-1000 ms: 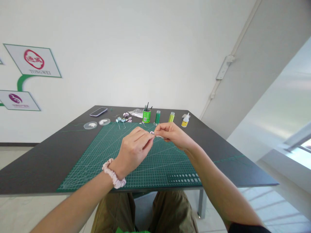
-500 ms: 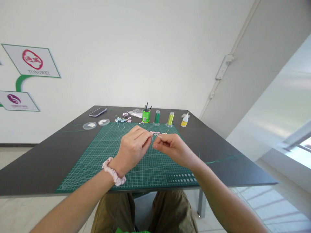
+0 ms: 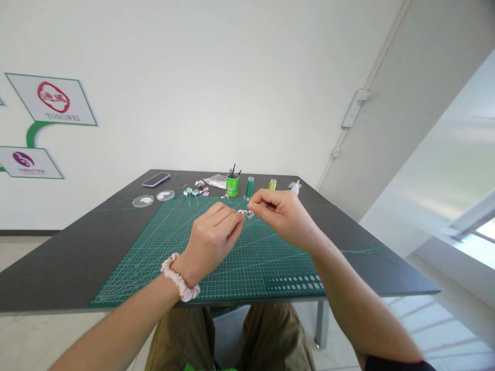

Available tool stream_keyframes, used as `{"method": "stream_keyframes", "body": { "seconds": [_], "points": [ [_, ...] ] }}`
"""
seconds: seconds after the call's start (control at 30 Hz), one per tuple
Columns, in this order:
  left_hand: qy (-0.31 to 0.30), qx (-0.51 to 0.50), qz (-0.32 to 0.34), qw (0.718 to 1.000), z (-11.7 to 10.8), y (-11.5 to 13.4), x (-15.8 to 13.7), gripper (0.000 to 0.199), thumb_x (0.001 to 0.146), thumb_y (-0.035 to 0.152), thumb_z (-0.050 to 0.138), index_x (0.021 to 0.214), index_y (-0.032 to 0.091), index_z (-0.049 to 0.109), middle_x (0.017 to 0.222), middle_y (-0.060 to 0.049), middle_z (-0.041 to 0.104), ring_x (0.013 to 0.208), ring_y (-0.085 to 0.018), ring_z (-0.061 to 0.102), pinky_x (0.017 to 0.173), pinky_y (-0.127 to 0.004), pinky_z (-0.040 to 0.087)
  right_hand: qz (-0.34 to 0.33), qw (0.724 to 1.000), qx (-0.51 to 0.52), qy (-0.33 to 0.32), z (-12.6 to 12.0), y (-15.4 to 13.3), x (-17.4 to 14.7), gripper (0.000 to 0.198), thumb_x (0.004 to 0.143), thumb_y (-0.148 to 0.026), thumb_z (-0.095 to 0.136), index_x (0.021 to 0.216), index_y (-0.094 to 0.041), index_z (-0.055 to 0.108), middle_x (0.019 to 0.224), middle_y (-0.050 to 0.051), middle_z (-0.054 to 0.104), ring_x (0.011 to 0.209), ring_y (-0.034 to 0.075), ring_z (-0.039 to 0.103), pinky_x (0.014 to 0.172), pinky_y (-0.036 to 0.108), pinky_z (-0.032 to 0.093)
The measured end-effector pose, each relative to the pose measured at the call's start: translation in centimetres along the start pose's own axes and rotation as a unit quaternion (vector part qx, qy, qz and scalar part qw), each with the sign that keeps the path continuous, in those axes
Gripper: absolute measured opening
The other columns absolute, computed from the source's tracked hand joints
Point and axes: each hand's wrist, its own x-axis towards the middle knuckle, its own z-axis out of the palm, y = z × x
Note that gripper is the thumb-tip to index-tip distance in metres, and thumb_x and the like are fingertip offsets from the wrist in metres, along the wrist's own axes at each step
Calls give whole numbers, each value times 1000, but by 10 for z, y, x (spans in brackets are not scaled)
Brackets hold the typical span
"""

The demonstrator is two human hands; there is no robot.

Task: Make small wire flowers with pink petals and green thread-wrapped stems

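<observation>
While the green mat (image 3: 154, 263) spreads below, our right hand (image 3: 286, 214) pinches closed, whether on anything we cannot tell; our left hand (image 3: 213, 232), nearer the pink flowers (image 3: 242, 212), pinches closed, seemingly on them, and they run crosswise toward the right hand.

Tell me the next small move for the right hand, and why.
Perhaps ease the right hand slightly toward the small pink flowers: it looks pinched closed right near them, while the left hand appears to pinch them, giving a steady hold. Whether the right pinch holds anything is too small to tell.
</observation>
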Motion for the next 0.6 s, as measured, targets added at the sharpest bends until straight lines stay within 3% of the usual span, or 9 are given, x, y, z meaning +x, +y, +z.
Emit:
{"method": "stream_keyframes", "body": {
  "seconds": [0.3, 0.6],
  "points": [
    [14, -13, -6, 1000, -3, 2, 3, 9, 86, 6, 58, 81, 12, 62, 70, -3, 65, 67, -13, 56, 64, -26, 49, 53, 986, 145, -62, 5, 20, 16, 20, 80, -28, 58, 63, -17, 56, 54, -6, 38, 52, 9, 31, 49, 25, 22],
    [15, -4, -28, 999, -3, -5, 2, 11, 88, 9, 56, 81, 14, 62, 70, -2, 66, 67, -13, 57, 65, -26, 50, 107, 930, 319, -150, 27, 43, 2, 19, 78, -32, 60, 67, -17, 59, 48, -9, 33, 44, 7, 23, 42, 23, 16]
  ]
}}
